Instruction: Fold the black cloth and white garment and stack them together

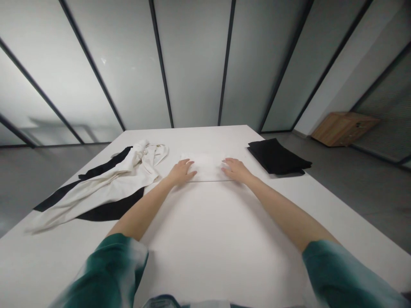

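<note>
A flat white rectangular piece (208,169) lies on the white table (212,239), its near edge showing as a thin line. Whether it is folded cloth or a board I cannot tell. My left hand (182,172) rests at its left side, palm down with fingers apart. At its right side, my right hand (236,170) lies palm down in the same way, fingers pointing inward. Neither hand grips anything. Left of my left arm is a loose heap of white cloth (109,188) with black cloth (115,207) beneath it.
A neatly folded black cloth (278,157) lies near the table's right edge. Beyond the far edge stands a frosted glass wall (195,64) with dark frames. A wooden cabinet (343,128) is on the floor at the far right.
</note>
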Demonstrator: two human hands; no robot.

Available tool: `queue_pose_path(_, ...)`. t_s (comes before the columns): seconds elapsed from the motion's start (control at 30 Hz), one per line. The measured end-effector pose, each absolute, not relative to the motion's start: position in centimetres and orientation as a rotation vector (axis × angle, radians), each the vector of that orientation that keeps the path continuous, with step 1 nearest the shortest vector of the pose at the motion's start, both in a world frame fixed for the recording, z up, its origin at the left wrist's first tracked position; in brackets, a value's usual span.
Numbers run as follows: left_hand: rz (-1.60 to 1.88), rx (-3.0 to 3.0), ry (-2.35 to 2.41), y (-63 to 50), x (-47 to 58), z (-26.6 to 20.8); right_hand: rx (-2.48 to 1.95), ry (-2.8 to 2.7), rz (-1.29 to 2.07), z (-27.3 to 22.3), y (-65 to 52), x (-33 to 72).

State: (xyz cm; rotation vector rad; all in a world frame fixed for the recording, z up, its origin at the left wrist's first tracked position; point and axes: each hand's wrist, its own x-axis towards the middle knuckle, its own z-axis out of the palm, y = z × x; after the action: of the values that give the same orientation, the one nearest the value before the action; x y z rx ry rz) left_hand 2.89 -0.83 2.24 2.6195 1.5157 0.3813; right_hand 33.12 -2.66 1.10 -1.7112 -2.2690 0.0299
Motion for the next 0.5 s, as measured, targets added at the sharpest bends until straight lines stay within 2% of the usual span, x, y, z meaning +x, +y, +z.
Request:
queue_pose_path(0.2,0.27,2.637,1.548,-1.7,3.6,-0.7,-1.757,-2.37,0.032,-1.7,-3.9,31.7)
queue_pose_path(0.5,0.223,2.617,1.596,-2.0,3.5,-0.3,-1.71,-2.317,-0.067,-1.3,-4.3,31.9)
